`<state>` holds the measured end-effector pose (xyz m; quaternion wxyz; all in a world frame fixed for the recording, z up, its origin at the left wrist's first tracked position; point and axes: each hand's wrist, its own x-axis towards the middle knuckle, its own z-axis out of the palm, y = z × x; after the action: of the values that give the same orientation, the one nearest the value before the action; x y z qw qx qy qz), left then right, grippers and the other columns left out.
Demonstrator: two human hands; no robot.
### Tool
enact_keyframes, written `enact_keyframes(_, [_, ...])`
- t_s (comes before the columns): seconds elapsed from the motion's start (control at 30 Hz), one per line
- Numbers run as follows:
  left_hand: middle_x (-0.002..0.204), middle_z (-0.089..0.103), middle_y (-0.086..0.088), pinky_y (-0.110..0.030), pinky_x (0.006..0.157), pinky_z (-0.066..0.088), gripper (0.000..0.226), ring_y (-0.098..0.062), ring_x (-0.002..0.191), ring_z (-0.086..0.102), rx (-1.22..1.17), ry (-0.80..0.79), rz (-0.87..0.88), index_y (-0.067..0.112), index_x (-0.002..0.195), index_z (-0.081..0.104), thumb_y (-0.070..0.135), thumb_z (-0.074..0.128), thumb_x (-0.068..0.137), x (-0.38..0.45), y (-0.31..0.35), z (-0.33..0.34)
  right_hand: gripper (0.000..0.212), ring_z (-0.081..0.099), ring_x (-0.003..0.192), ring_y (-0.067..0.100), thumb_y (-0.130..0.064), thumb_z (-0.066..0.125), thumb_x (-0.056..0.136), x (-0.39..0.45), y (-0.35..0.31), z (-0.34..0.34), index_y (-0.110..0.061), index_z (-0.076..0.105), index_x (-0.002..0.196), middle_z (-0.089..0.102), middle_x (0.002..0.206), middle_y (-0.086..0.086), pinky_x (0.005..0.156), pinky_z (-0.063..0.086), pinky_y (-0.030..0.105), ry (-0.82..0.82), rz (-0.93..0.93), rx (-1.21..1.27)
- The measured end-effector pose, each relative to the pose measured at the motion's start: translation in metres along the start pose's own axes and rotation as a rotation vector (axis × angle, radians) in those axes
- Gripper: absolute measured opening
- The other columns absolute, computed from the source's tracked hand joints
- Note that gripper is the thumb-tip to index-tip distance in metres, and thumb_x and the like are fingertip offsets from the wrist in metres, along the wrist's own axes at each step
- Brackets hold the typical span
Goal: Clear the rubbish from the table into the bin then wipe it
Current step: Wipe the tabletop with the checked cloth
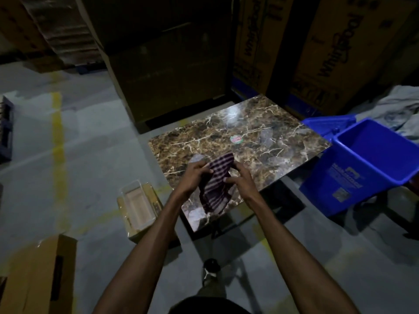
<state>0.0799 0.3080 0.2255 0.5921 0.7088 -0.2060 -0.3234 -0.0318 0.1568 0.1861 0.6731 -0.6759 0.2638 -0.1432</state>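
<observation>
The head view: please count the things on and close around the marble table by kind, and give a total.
Striped cloth, held by left hand and right hand: 1
Round sticker on the marble table: 1
Blue bins, one beside the table and one behind it: 2
Open boxes on the floor, one near and one nearer the camera: 2
Total: 6

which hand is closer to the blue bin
Right. The right hand grips the striped cloth on the side toward the blue bin; the left hand grips the cloth's far side.
</observation>
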Motion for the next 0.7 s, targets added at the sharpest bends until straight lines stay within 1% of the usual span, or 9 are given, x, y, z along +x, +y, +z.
enact_keyframes(0.07, [0.082, 0.069, -0.012, -0.035, 0.070, 0.052, 0.015, -0.026, 0.074, 0.066, -0.045, -0.039, 0.006, 0.004, 0.082, 0.068, -0.004, 0.059, 0.092, 0.020, 0.014, -0.008, 0.052, 0.066, 0.120, 0.020, 0.012, 0.072, 0.083, 0.019, -0.009, -0.005, -0.010, 0.065, 0.129, 0.071, 0.126, 0.003, 0.089, 0.055, 0.028, -0.095, 0.040, 0.065])
enact_keyframes(0.13, [0.090, 0.072, -0.011, -0.039, 0.084, 0.057, 0.009, -0.024, 0.085, 0.070, -0.203, -0.020, -0.017, 0.002, 0.087, 0.070, -0.001, 0.063, 0.092, 0.043, 0.018, -0.017, 0.044, 0.071, 0.113, 0.024, 0.007, 0.074, 0.086, 0.035, -0.015, -0.012, -0.008, 0.068, 0.126, 0.075, 0.122, 0.007, 0.092, 0.059, 0.039, -0.140, 0.068, 0.125])
enact_keyframes(0.17, [0.097, 0.074, -0.014, -0.045, 0.093, 0.057, 0.012, -0.027, 0.092, 0.072, -0.307, 0.001, -0.041, -0.002, 0.094, 0.071, 0.008, 0.066, 0.093, 0.055, 0.015, -0.020, 0.040, 0.072, 0.112, 0.027, 0.004, 0.073, 0.087, 0.042, -0.017, -0.015, -0.008, 0.070, 0.125, 0.076, 0.120, 0.009, 0.092, 0.060, 0.041, -0.140, 0.091, 0.158])
enact_keyframes(0.2, [0.105, 0.074, -0.016, -0.051, 0.099, 0.056, 0.026, -0.031, 0.097, 0.072, -0.438, 0.002, -0.099, -0.003, 0.104, 0.072, 0.021, 0.068, 0.094, 0.063, 0.009, -0.022, 0.035, 0.072, 0.111, 0.030, 0.001, 0.073, 0.089, 0.048, -0.019, -0.018, -0.009, 0.071, 0.123, 0.076, 0.118, 0.010, 0.090, 0.060, 0.043, -0.127, 0.117, 0.204])
enact_keyframes(0.27, [0.112, 0.074, -0.014, -0.053, 0.097, 0.055, 0.041, -0.033, 0.101, 0.072, -0.722, -0.004, -0.241, 0.004, 0.115, 0.074, 0.039, 0.067, 0.096, 0.067, -0.006, -0.022, 0.028, 0.073, 0.107, 0.035, -0.004, 0.072, 0.092, 0.057, -0.017, -0.020, -0.006, 0.071, 0.120, 0.076, 0.117, 0.015, 0.086, 0.061, 0.045, -0.088, 0.158, 0.289])
enact_keyframes(0.37, [0.124, 0.072, -0.014, -0.054, 0.107, 0.050, 0.036, -0.035, 0.116, 0.068, -0.901, -0.046, -0.293, 0.008, 0.118, 0.075, 0.037, 0.064, 0.100, 0.071, -0.029, -0.012, 0.027, 0.073, 0.105, 0.039, -0.010, 0.071, 0.096, 0.073, -0.017, -0.020, -0.003, 0.070, 0.122, 0.075, 0.116, 0.018, 0.084, 0.061, 0.045, -0.028, 0.200, 0.317])
enact_keyframes(0.43, [0.129, 0.071, -0.014, -0.050, 0.106, 0.053, 0.032, -0.032, 0.119, 0.068, -0.841, -0.027, -0.332, 0.005, 0.124, 0.069, 0.023, 0.066, 0.099, 0.073, -0.035, -0.001, 0.027, 0.073, 0.106, 0.039, -0.012, 0.071, 0.097, 0.083, -0.015, -0.024, -0.003, 0.070, 0.123, 0.075, 0.116, 0.018, 0.085, 0.060, 0.046, -0.012, 0.222, 0.317])
enact_keyframes(0.57, [0.127, 0.073, -0.011, -0.037, 0.092, 0.061, 0.039, -0.028, 0.115, 0.071, -0.624, 0.031, -0.202, 0.004, 0.132, 0.064, -0.001, 0.069, 0.094, 0.091, -0.035, 0.020, 0.028, 0.074, 0.106, 0.036, -0.011, 0.070, 0.097, 0.105, -0.014, -0.036, -0.003, 0.069, 0.124, 0.075, 0.116, 0.017, 0.084, 0.061, 0.044, -0.016, 0.238, 0.316])
enact_keyframes(0.7, [0.114, 0.077, -0.015, -0.046, 0.092, 0.061, 0.031, -0.032, 0.103, 0.075, -0.477, 0.193, -0.208, 0.004, 0.121, 0.072, 0.009, 0.077, 0.091, 0.111, -0.028, 0.032, 0.028, 0.073, 0.108, 0.035, -0.007, 0.070, 0.097, 0.130, -0.006, -0.059, 0.001, 0.069, 0.123, 0.075, 0.117, 0.018, 0.091, 0.061, 0.046, -0.037, 0.211, 0.261])
